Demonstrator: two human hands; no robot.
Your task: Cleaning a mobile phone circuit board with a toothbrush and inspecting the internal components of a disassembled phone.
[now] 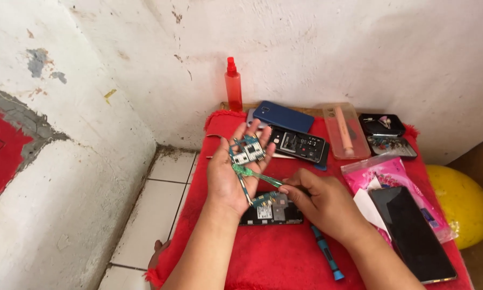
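1. A pink plastic packet (392, 177) with a flower pattern lies on the red cloth of the bench (284, 258), at its right side; it is flat, oblong and partly see-through.
2. A dark glass phone screen (410, 232), a blank black rectangle, lies slantwise on top of the pink packet, reaching toward the near right corner of the bench.
3. A clear, pale peach plastic case (346, 131), oblong, lies behind the pink packet, near the wall.
4. An opened black phone (300, 145) just left of the clear case bears a small white label on its dark inner face.
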